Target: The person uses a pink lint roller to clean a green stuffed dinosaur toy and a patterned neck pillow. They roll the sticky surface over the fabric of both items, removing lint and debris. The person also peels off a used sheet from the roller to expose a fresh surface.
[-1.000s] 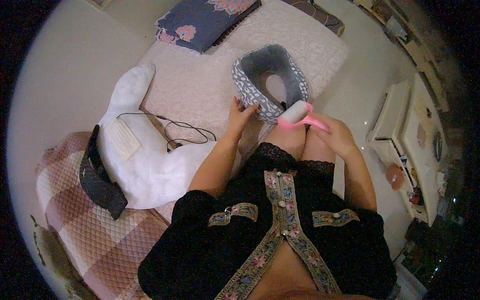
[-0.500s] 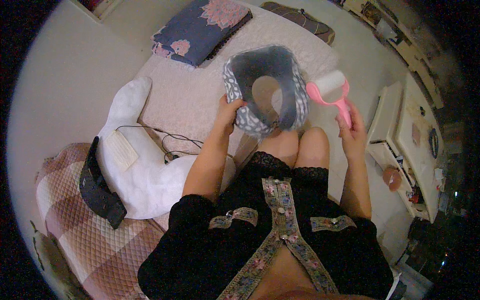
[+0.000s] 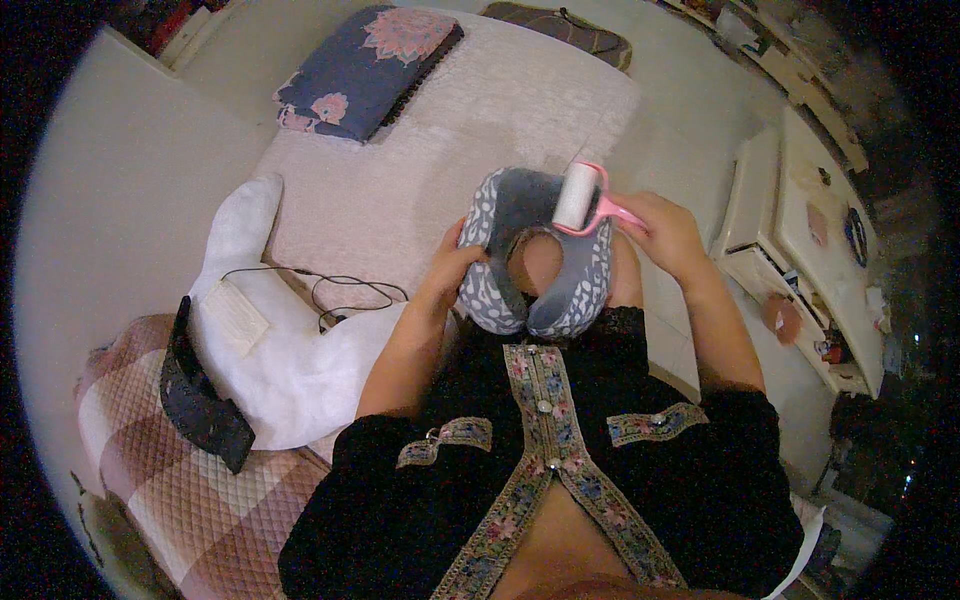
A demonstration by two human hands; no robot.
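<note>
A grey neck pillow [image 3: 508, 196] with white-spotted sides rests over my lap, its opening toward me. My left hand [image 3: 456, 262] grips its left side, the thumb on the grey top and the fingers out of sight beneath. In my right hand [image 3: 660, 232] is the pink handle of a lint roller [image 3: 577, 198]. The white roll lies over the upper right part of the pillow and seems to touch it.
Left of me are a white cushion [image 3: 265, 380] with a cable [image 3: 345, 290], a black curved band [image 3: 200, 390] and a checked quilted cover [image 3: 190, 500]. A folded blue blanket [image 3: 350, 90] lies on the pale bedding [image 3: 370, 200]. A white cabinet [image 3: 790, 220] stands at right.
The lint roller has moved left from beside the pillow onto its top, its roll now turned nearly upright in the picture. The pillow has come nearer to my body and lies flatter.
</note>
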